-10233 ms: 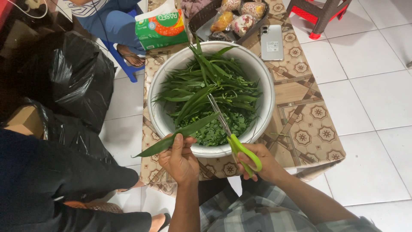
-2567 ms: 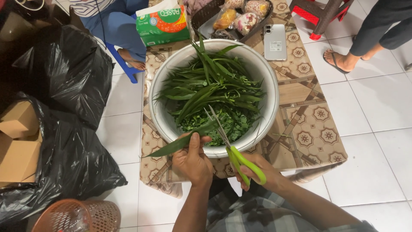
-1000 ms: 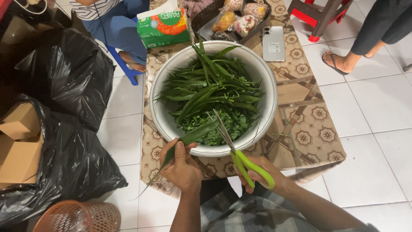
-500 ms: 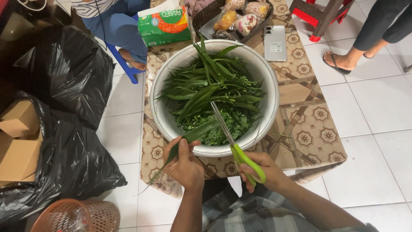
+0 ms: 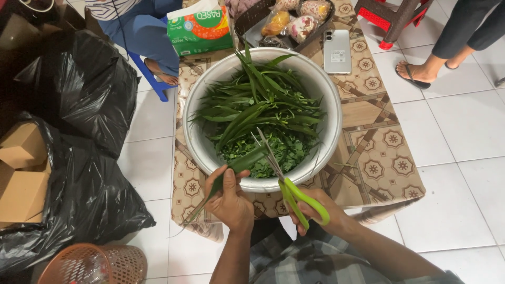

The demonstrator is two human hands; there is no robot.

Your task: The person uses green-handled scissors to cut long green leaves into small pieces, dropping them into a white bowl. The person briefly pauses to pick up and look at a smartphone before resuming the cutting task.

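A large metal bowl [image 5: 327, 100] on a low patterned table [image 5: 379, 163] holds long green leaves [image 5: 258, 105] and a heap of cut leaf pieces [image 5: 279, 155]. My left hand [image 5: 230, 201] grips one long green leaf [image 5: 239, 165] at the bowl's near rim, its tip over the cut pieces. My right hand [image 5: 318, 210] holds green-handled scissors [image 5: 286, 186], blades apart around the leaf's tip.
A phone [image 5: 337, 51], a green tissue pack [image 5: 200, 29] and a tray of wrapped snacks [image 5: 294, 21] lie beyond the bowl. Black plastic bags [image 5: 79, 158] and cardboard boxes [image 5: 21, 173] fill the left. An orange basket [image 5: 94, 265] sits at bottom left. Another person's sandalled foot [image 5: 415, 73] stands at right.
My left hand has pushed the leaf further up over the bowl's rim, and the scissors have come back to its tip with the blades apart.
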